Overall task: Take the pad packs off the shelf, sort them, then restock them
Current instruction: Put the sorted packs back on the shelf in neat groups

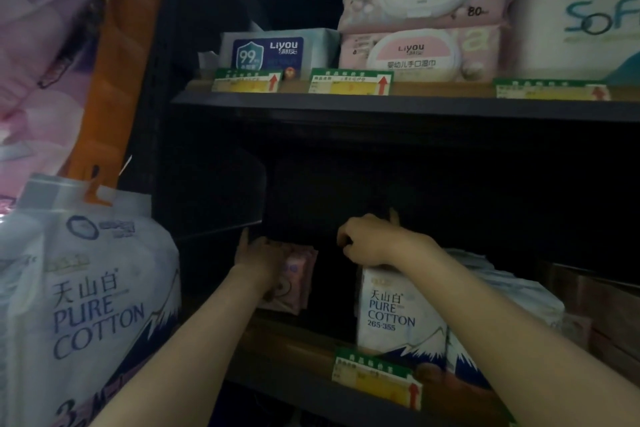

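Note:
Inside the dark lower shelf, my left hand grips a small pink pad pack that stands at the left, its fingers wrapped over the top edge. My right hand rests curled on top of a white "Pure Cotton" pad pack standing near the shelf's front; the thumb points up. More white packs lie behind and to the right of it, partly hidden by my right forearm.
A large white "Pure Cotton" bag hangs at the left beside the shelf unit. The upper shelf carries wet-wipe packs and tissue rolls. Price tags line the shelf fronts. A clear divider stands left inside.

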The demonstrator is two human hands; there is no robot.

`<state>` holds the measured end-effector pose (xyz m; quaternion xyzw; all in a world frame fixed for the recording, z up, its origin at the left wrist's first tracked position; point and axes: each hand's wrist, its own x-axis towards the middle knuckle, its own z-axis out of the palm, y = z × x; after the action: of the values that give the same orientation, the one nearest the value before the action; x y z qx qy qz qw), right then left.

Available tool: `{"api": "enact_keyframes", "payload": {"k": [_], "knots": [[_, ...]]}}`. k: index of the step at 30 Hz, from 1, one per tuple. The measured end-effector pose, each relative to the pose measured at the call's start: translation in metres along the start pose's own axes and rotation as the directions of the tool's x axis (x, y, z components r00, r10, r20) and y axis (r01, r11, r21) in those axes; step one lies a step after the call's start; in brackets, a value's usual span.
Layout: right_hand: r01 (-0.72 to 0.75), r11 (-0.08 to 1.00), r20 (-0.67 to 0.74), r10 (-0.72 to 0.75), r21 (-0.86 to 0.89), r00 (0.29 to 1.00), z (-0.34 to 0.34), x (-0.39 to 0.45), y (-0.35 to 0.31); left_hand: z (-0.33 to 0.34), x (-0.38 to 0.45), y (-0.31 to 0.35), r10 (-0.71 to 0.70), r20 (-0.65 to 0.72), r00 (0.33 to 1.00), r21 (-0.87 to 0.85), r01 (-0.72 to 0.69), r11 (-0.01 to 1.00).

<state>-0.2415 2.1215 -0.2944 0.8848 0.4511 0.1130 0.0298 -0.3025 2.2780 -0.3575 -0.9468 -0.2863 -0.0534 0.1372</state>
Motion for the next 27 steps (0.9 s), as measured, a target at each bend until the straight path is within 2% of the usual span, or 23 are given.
{"api": "enact_keyframes", "payload": {"k": [6,10,12,14,18,20,23,27], "knots": [[0.097,0.988,0.008,-0.097,-0.116,0.995,-0.010,0.017,-0.033,0.008,0.008,-0.006,-0.020,0.013,1.000,0.014,0.020,1.000],[0.114,0.971,0.092,-0.096,-0.210,0.991,0.001,0.027,-0.041,0.005,-0.002,-0.004,-0.029,-0.011,1.000,-0.038,0.029,0.999],[0.141,0.978,0.109,-0.125,-0.155,0.986,0.014,0.036,-0.046,0.009,-0.009,-0.007,-0.072,-0.086,0.994,-0.088,0.064,0.994],[0.146,0.989,0.101,-0.146,0.005,0.984,0.030,0.046,-0.055,0.017,-0.017,-0.015,-0.127,-0.133,0.983,-0.165,0.104,0.981],[0.062,0.967,0.089,-0.087,0.249,0.992,0.061,0.061,-0.066,0.028,-0.020,-0.032,-0.134,-0.064,0.989,-0.362,0.102,0.927],[0.017,0.946,0.076,-0.044,0.322,0.996,0.070,0.072,-0.065,0.031,-0.019,-0.035,-0.133,-0.039,0.990,-0.373,0.109,0.921],[-0.002,0.939,0.099,-0.034,0.343,0.995,0.076,0.087,-0.063,0.039,-0.017,-0.033,-0.112,0.012,0.994,-0.308,0.110,0.945],[0.016,0.955,0.128,-0.056,0.297,0.990,0.072,0.097,-0.070,0.041,-0.013,-0.034,-0.098,0.080,0.992,-0.340,0.120,0.933]]}}
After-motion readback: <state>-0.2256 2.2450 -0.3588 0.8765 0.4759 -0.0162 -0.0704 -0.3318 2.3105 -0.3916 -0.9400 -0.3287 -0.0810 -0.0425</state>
